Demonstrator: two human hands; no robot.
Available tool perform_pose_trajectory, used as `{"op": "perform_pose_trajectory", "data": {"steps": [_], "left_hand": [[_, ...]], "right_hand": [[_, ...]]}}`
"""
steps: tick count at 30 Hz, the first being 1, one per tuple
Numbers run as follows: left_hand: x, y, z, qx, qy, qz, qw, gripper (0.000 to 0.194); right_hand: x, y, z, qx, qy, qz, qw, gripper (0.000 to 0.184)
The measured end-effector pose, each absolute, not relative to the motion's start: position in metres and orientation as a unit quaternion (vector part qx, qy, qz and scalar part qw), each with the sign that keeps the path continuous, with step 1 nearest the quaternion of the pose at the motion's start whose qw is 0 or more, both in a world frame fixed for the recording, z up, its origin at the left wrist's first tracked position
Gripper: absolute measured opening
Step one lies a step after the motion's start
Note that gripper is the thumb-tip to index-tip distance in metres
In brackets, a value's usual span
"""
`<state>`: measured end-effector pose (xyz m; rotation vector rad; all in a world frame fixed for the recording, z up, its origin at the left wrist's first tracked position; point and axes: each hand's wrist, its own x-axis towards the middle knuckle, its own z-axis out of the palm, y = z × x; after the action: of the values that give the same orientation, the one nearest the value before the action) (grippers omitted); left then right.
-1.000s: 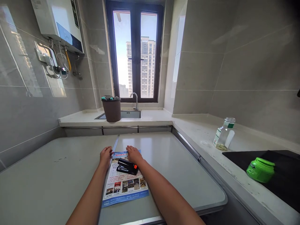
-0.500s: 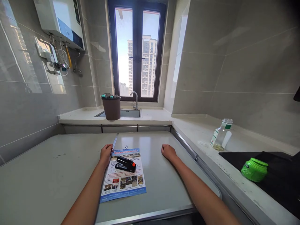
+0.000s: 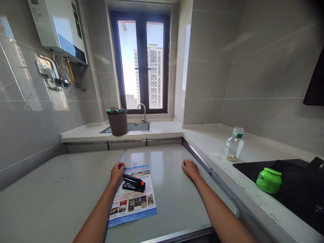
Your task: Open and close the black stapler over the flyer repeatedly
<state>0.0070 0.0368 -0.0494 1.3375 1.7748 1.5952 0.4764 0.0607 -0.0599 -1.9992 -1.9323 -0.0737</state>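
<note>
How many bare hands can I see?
2: the bare left hand at the upper left corner of the blue-bordered paper flyer, and the bare right hand on the smooth grey tabletop, right of the flyer.

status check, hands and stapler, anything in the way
Left hand at upper-left corner of flyer. Right hand curled, right of flyer. Black stapler lying on flyer, covering some print.

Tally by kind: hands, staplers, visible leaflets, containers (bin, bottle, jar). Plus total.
Hands: 2 (left hand, right hand)
Staplers: 1 (black stapler)
Leaflets: 1 (printed leaflet)
Containers: 3 (brown bin, glass bottle, green jar)
Total: 7
</note>
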Motion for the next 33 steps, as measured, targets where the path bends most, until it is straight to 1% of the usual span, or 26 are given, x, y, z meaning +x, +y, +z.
{"op": "perform_pose_trajectory", "data": {"steps": [8, 17, 20, 23, 25, 28, 31, 33], "left_hand": [[0.007, 0.036, -0.049, 0.482, 0.636, 0.570, 0.193, 0.022], [0.009, 0.034, -0.047, 0.477, 0.626, 0.586, 0.192, 0.016], [0.008, 0.035, -0.049, 0.479, 0.627, 0.582, 0.196, 0.017], [0.007, 0.037, -0.051, 0.478, 0.630, 0.580, 0.195, 0.017], [0.007, 0.037, -0.051, 0.476, 0.631, 0.581, 0.194, 0.017], [0.007, 0.037, -0.052, 0.475, 0.631, 0.582, 0.193, 0.018], [0.007, 0.037, -0.051, 0.480, 0.628, 0.582, 0.189, 0.019], [0.007, 0.037, -0.050, 0.487, 0.625, 0.580, 0.187, 0.019]], "right_hand": [[0.478, 0.060, -0.058, -0.705, -0.682, -0.020, 0.194, 0.024], [0.469, 0.052, -0.048, -0.704, -0.682, -0.008, 0.198, 0.024], [0.453, 0.044, -0.043, -0.632, -0.737, 0.052, 0.234, 0.017], [0.422, 0.032, -0.035, -0.483, -0.813, 0.156, 0.286, 0.015], [0.392, 0.024, -0.028, -0.412, -0.830, 0.200, 0.319, 0.018], [0.339, 0.009, -0.020, -0.348, -0.838, 0.241, 0.345, 0.034], [0.289, -0.004, -0.019, -0.303, -0.853, 0.269, 0.329, 0.045], [0.263, -0.011, -0.022, -0.296, -0.869, 0.253, 0.305, 0.050]]}}
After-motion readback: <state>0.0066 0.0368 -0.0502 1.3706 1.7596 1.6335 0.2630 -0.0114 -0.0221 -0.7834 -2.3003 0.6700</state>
